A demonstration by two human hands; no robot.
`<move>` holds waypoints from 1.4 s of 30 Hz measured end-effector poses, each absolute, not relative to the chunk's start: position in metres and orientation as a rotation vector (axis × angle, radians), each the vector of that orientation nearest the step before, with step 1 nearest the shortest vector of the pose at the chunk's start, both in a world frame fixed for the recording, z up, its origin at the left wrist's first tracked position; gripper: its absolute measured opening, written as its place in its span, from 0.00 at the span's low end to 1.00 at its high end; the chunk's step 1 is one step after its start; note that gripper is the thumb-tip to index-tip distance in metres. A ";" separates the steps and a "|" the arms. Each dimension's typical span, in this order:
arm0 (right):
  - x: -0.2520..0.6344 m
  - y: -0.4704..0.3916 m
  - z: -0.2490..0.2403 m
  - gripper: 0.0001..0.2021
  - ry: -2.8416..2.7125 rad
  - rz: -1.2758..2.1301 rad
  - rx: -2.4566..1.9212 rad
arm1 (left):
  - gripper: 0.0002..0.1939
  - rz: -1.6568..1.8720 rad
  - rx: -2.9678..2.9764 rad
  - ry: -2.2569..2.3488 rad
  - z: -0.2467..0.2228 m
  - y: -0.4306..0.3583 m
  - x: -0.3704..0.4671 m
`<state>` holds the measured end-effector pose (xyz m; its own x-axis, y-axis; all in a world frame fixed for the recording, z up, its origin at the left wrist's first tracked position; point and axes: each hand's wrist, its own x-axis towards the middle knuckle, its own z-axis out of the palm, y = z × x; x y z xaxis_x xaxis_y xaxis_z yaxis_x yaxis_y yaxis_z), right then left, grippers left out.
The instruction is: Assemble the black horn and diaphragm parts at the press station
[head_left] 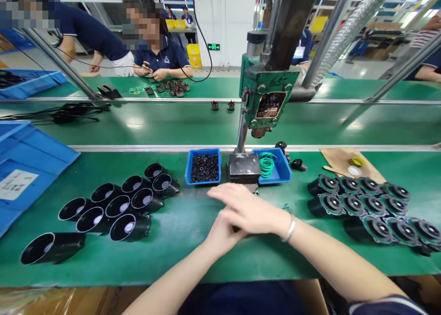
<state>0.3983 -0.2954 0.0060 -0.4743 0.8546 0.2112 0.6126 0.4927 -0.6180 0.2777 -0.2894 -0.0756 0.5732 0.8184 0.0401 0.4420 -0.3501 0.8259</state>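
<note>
- The right hand [253, 208], a pale metal bangle [291, 228] at its wrist, lies across the left hand [222, 230]; its fingers are stretched out side by side, close together.
- The left hand's fingers are mostly covered, so whether they are apart or clamped on something cannot be told; a dark patch shows between the hands, too hidden to identify.
- Just beyond the right hand, nearest to it, sits a dark rectangular metal block [244, 165] at the foot of the green press head [267, 94] on its post.
- The press head bears "65" and a short stroke in dark marks; the dark nameplate [271, 104] below has lettering too small to read.
- Left of the block, a blue plastic tray [188, 170] holds small black rings [205, 168]; right of it, another blue plastic tray [283, 168] holds thin green rings [267, 164].
- Hollow black cylindrical housings [120, 226] lie on the green tabletop [182, 255] to the left; black housings with ringed end faces [365, 204] stand in rows to the right.
- A white label [15, 185] on the large blue bin [37, 161] carries unreadable printed lines.
- On the far wall, a green exit sign [214, 47] shows a running figure and arrows.
- A co-worker's navy shirt [163, 60] has a small light emblem, too small to read.
</note>
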 end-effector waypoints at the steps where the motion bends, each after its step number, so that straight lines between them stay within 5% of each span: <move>1: 0.407 -0.302 0.004 0.24 -2.068 0.736 -1.231 | 0.30 0.582 1.969 0.958 -0.075 -0.288 0.265; 11: 0.445 -0.362 -0.051 0.18 -1.043 0.612 -1.222 | 0.30 0.588 1.966 0.938 -0.072 -0.287 0.255; 15: 0.432 -0.359 -0.048 0.19 -1.352 0.726 -1.277 | 0.30 0.616 1.982 0.948 -0.073 -0.289 0.253; 19: 0.454 -0.351 -0.038 0.22 -1.308 0.307 -1.443 | 0.31 0.612 2.023 0.990 -0.075 -0.288 0.253; 25: 0.509 -0.289 -0.011 0.07 -1.786 -0.100 -1.972 | 0.34 0.641 2.125 1.020 -0.080 -0.288 0.254; 32: 0.523 -0.241 -0.019 0.10 -2.022 -0.056 -2.115 | 0.36 0.711 2.233 1.059 -0.090 -0.289 0.250; 42: 0.510 -0.292 0.012 0.10 -1.907 -0.075 -1.876 | 0.43 0.849 2.233 0.928 -0.086 -0.290 0.244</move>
<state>0.5101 -0.2923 0.0124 0.0366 0.9334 0.3569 0.9585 0.0683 -0.2767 0.2443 -0.2898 -0.0856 0.5576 0.7608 0.3321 0.3982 -0.5962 0.6972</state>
